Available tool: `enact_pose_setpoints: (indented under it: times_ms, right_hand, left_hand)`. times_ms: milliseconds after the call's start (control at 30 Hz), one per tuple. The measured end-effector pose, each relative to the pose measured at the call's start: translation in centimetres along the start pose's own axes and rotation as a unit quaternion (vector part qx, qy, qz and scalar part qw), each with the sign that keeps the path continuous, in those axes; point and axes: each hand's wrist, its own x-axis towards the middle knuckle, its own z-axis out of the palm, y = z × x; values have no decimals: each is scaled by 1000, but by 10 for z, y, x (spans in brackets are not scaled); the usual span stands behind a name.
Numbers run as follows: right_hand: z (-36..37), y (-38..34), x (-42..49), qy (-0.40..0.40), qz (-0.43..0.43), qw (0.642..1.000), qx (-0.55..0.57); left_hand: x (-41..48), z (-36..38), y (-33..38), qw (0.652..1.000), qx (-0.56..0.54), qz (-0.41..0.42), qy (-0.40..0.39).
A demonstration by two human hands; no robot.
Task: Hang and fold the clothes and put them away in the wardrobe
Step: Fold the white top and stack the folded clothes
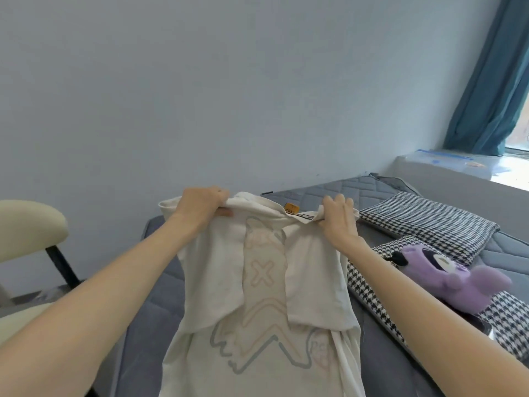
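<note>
The T-shirt (263, 310) is pinched at both shoulders by the left hand (200, 207) and right hand (339, 222); the 2 sleeves (214, 282), apparently folded inward, should be kept square.

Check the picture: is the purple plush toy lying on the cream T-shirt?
No; the purple plush toy lies on a houndstooth cushion to the right, apart from the cream T-shirt.

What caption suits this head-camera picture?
Left hand and right hand grip a cream T-shirt by its shoulders over a grey mattress.
</note>
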Motion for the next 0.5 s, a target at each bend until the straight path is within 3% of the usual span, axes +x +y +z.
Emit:
enact_pose_setpoints:
  times_ms: [500]
  right_hand:
    - [89, 18, 70, -5, 12, 999, -45]
  left_hand:
    - [84, 102, 0, 999, 18, -26, -7]
